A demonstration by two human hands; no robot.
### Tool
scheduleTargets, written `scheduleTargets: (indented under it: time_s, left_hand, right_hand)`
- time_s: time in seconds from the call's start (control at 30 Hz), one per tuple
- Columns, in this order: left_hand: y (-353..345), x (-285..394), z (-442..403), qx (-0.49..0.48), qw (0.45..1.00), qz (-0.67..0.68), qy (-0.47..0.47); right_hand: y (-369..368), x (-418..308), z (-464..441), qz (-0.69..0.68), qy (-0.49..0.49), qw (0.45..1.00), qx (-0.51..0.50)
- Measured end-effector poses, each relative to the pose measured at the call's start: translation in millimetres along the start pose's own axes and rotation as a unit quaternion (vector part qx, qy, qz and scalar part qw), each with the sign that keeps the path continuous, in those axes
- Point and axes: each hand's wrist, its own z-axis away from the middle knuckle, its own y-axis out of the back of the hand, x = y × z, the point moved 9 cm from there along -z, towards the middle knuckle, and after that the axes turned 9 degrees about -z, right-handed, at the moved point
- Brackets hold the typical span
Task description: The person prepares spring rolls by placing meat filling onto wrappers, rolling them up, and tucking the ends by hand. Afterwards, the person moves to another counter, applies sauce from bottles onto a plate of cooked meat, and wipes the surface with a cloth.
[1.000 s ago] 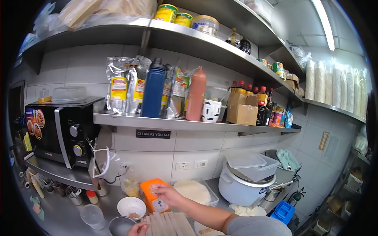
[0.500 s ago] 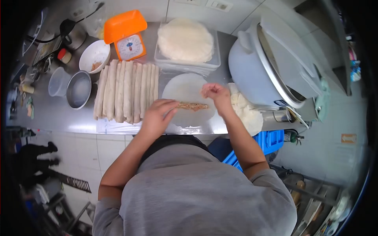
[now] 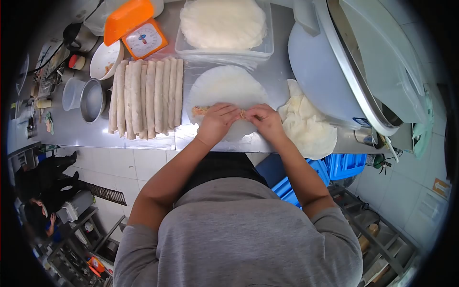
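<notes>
A thin round wrapper sheet (image 3: 228, 83) lies flat on the steel counter in front of me. Across it runs a line of minced filling (image 3: 200, 111), its left end bare and its middle covered by my fingers. My left hand (image 3: 220, 120) rests over the filling, fingers together and thumb tucked close, pressing on it. Pinching a bit of filling at the right part of the line is my right hand (image 3: 264, 120), its fingertips almost touching the left ones. To the left lie several long pale rolls (image 3: 146, 98), side by side.
A clear tub (image 3: 271, 48) of stacked wrappers stands behind. Left are an orange scale (image 3: 143, 40), a white bowl (image 3: 106, 60) and a metal bowl (image 3: 93, 100). A large lidded pot (image 3: 315, 67) and crumpled wrappers (image 3: 308, 126) are on the right. A person (image 3: 43, 191) is at far left.
My right hand has come down onto the filling from above the wrapper. The left hand has slid right along the filling, baring its left end. The camera view has shifted.
</notes>
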Motion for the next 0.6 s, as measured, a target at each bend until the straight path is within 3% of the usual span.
scheduleTargets:
  time_s: [0.13,0.2,0.3,0.43,0.5,0.53,0.6]
  left_hand:
    - [-15.9,10.5,-10.4,-0.047,0.998,-0.022,-0.017]
    - [-11.3,14.0,-16.6,-0.054,0.998,-0.020,0.029]
    - [-36.0,11.9,-14.3,-0.113,0.993,-0.017,-0.006]
    - [-39.4,11.5,-16.6,-0.110,0.994,-0.020,0.000]
    - [-26.2,14.2,-18.9,-0.086,0.995,0.003,0.041]
    - [-28.4,16.5,-19.1,-0.077,0.997,-0.006,0.017]
    - [-34.8,19.9,-16.9,-0.059,0.998,-0.025,-0.027]
  right_hand:
    - [14.5,11.4,3.6,0.007,-0.034,0.999,-0.012]
    - [20.2,-3.0,1.9,-0.003,-0.011,1.000,-0.002]
    - [9.8,-3.0,4.1,0.055,0.034,0.997,-0.051]
    - [11.9,6.8,6.1,0.091,0.047,0.991,-0.083]
    - [24.6,3.6,9.2,0.032,-0.011,0.999,-0.041]
    - [29.1,3.5,11.6,0.001,-0.039,0.999,-0.021]
    - [26.8,7.9,16.3,0.048,0.005,0.999,-0.009]
